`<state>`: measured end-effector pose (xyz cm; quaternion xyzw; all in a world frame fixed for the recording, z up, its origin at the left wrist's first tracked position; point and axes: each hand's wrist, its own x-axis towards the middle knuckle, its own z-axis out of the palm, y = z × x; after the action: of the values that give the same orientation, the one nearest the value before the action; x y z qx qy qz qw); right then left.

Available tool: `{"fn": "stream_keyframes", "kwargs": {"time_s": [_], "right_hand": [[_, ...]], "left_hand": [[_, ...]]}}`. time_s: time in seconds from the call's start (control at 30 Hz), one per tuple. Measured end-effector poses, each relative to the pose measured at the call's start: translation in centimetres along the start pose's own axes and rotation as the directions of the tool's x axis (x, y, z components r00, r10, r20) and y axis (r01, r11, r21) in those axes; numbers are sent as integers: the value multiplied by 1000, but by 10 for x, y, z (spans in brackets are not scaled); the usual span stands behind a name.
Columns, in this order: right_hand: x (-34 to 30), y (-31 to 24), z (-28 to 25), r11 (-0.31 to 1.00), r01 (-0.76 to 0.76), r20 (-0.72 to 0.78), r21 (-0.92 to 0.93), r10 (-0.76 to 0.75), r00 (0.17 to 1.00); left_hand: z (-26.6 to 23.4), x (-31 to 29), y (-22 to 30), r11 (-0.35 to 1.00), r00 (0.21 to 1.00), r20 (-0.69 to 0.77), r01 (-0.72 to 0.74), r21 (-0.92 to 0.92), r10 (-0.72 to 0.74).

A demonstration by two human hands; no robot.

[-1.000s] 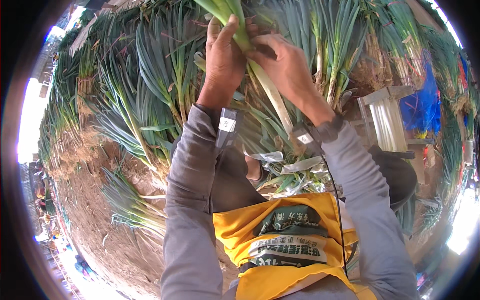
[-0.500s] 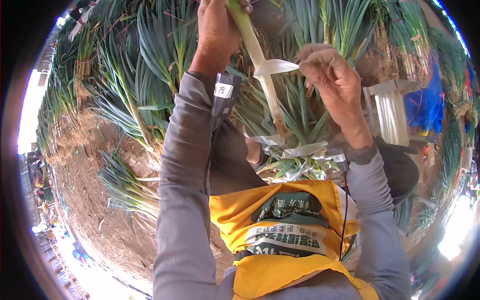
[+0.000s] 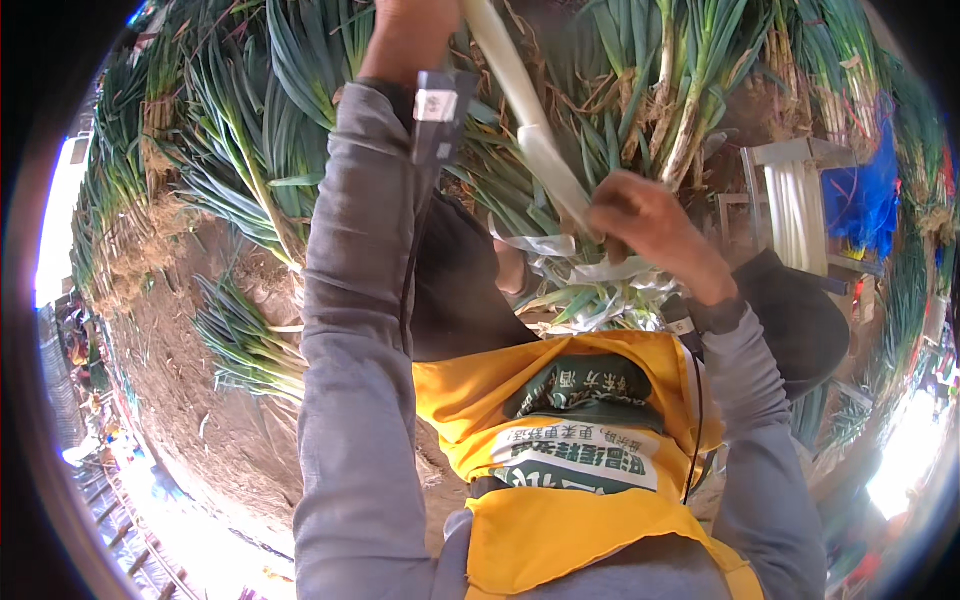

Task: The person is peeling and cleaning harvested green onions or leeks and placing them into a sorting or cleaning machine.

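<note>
A leek [image 3: 505, 70] hangs slantwise in front of me, its pale shank running from the top edge down to the right. My left hand [image 3: 415, 35] is at its upper part, closed; the fingers are cut off by the top edge. At the lower end, my right hand [image 3: 645, 225] has its fingers curled in against the leek, smeared by motion, and they hide the root end. A step in the white outer skin [image 3: 537, 135] shows partway along the shank. Below lie pale peelings and leaves [image 3: 590, 300].
Leafy leeks [image 3: 225, 130] are heaped on the left and far side; a smaller bunch [image 3: 245, 340] lies on the bare soil [image 3: 190, 420]. To the right, long white strips [image 3: 797, 210] hang on a metal stand [image 3: 790, 152] beside a blue plastic sheet [image 3: 862, 200].
My right hand has moved down from mid-shank, where it held a peeled-out flap of skin, to the leek's lower end. My left hand has risen towards the top edge.
</note>
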<state>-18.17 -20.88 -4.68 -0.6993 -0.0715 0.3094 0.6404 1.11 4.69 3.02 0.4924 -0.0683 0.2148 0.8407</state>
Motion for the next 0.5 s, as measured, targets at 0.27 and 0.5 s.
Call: {"fn": "stream_keyframes", "kwargs": {"time_s": [0.27,0.5], "right_hand": [[-18,162,-26,496,52,31,-867,-51,998],[-10,155,-20,691,62,-155,-720,-247,956]], "left_hand": [[-19,9,17,996,996,39,-78,-38,79],[-35,12,29,987,987,-26,-158,-25,158]]}}
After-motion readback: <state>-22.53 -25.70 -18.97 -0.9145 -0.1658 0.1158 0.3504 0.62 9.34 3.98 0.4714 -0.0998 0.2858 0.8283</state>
